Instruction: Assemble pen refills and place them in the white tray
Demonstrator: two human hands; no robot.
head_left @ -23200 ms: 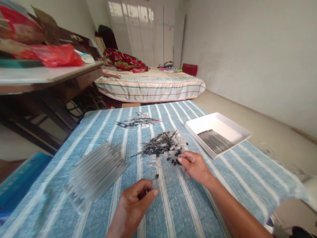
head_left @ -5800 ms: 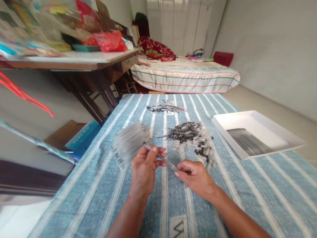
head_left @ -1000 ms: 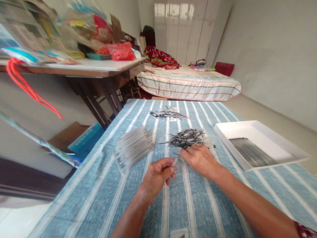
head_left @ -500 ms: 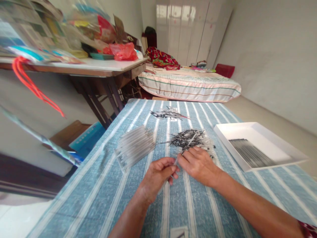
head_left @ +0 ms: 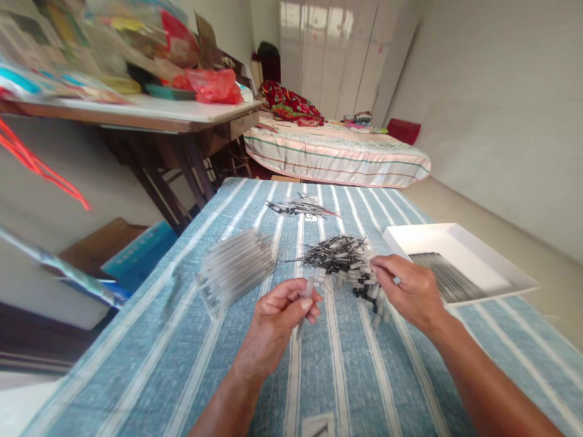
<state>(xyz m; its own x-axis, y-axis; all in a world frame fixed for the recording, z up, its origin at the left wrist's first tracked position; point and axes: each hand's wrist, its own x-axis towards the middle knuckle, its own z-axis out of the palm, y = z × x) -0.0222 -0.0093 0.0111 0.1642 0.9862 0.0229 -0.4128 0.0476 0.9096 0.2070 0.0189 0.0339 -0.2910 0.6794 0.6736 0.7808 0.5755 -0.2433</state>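
Observation:
My left hand is closed, thumb and fingers pinching a slim translucent tube that stands up out of the grip, like a pen barrel. To the right, my right hand is also closed; a small pale end pokes out between its fingers, and the rest of that piece is hidden. Just beyond the hands lies a loose pile of thin black and clear pieces, touching or nearly touching my right fingertips. Left of it, translucent tubes lie side by side in a clear holder.
A white tray at the right holds a row of dark slender sticks. A smaller heap of thin parts lies farther back on the striped cloth. A cluttered side table stands left; a bed is beyond.
My right hand has moved away from my left, to the right toward the tray, uncovering the near side of the pile. My left hand still holds the tube. The view has shifted slightly.

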